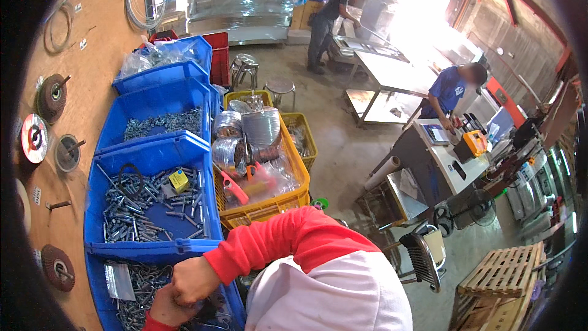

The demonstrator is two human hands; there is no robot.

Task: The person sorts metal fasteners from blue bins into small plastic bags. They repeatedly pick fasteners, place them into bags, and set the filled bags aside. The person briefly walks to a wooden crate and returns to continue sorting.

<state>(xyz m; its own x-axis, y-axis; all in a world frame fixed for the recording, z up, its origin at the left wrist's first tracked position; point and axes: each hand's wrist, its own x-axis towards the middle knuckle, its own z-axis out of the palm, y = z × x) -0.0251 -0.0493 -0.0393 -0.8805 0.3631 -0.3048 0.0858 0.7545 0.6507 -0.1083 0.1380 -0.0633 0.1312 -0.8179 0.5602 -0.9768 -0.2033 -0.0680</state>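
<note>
Over the nearest blue bin (228, 276), my right hand (195, 279) is closed, its knuckles up, at the end of a red sleeve. Just below it, touching it, is my left hand (170, 308), also closed, its red cuff at the lower edge. Whatever the fingers hold, if anything, is hidden between the two hands. Bent metal hooks (138, 306) lie heaped in the bin around them. On the heap, left of my hands, rests a clear plastic bag with a white band (119, 281).
Beyond stand blue bins with bolts (131, 214), small hardware (162, 124) and plastic bags. A yellow crate (269, 211) holds wire rolls and an orange-handled tool. Abrasive wheels (58, 268) hang on the wooden wall at left. Two people (450, 93) work at tables farther off.
</note>
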